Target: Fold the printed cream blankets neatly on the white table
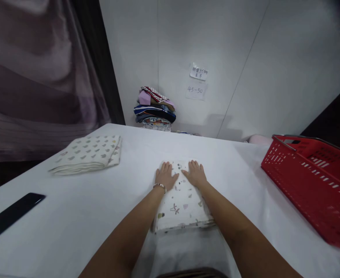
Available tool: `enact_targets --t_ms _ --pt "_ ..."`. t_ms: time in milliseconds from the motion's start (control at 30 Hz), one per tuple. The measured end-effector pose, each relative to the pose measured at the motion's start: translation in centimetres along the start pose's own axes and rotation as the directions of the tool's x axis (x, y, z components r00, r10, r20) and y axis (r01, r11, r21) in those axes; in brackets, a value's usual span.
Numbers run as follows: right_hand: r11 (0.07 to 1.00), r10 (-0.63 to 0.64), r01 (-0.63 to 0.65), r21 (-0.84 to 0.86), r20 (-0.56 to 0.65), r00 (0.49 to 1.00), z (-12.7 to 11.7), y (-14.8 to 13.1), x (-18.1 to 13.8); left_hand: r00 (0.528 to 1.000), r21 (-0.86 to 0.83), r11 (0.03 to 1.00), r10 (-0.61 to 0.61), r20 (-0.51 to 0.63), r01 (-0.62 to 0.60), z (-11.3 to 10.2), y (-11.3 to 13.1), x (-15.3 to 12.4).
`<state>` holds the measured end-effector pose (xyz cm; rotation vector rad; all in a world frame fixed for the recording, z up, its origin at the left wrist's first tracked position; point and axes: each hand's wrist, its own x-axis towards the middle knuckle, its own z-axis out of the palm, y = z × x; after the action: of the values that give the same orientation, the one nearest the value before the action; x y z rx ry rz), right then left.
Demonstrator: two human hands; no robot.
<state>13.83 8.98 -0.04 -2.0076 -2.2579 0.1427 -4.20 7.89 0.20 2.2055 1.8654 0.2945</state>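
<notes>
Head view: left hand (165,177) and right hand (197,176) lay flat, grips splayed, clasping nothing, at far end of folded white printed rectangular cloth (185,204) on white worktop (123,204). Even outward pressure likely smoothed best without skewing layers.

A slim silvery bracelet (159,187), its band glinting in small segments, circles the wrist just behind the fingers of the left hand (165,178). The right hand (198,177) is bare from fingers to wrist; farther back, both slender forearms (142,214) are sleeveless. Well behind the fingers, a rounded dark-brown edge (194,273) shows, too blurred to identify.
</notes>
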Motion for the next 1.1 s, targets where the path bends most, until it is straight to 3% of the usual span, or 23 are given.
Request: enact_targets --t_ms 200,300,467,633,833,967,1100 --pt "1.0 0.008 -0.008 -0.011 0.062 0.998 -1.5 -0.3 0.3 0.999 -0.06 0.998 0.031 0.027 -0.029 -0.7 -0.3 0.6" --pt "0.999 -0.023 0.025 -0.03 0.085 0.996 -2.4 -0.6 -1.2 0.996 -0.07 0.996 0.065 0.061 -0.061 -1.5 -0.9 -0.5" --pt "0.991 -0.131 0.132 -0.015 0.061 0.989 -2.1 -0.2 -8.1 0.993 -0.062 0.994 0.092 0.08 -0.087 -2.0 -1.1 -7.3" --pt "0.992 -0.119 0.116 0.045 0.075 0.99 -1.2 1.2 -12.9 0.991 -0.053 0.992 0.121 0.063 -0.118 -0.8 -0.4 -12.8" --pt "0.988 -0.097 0.085 0.131 0.089 0.991 -1.4 1.8 -12.6 0.997 -0.108 0.992 0.069 0.024 -0.066 -0.2 -0.1 -12.8" --pt "0.949 -0.108 0.106 0.296 -0.01 0.994 -0.6 2.5 -12.4 0.997 -0.252 0.968 -0.033 -0.07 0.015 -0.5 -0.1 -13.3" --pt "0.856 0.133 -0.084 0.51 -0.06 0.989 0.3 3.1 -13.2 0.971 -0.427 0.888 -0.227 -0.079 0.173 -1.2 -0.1 -13.8"
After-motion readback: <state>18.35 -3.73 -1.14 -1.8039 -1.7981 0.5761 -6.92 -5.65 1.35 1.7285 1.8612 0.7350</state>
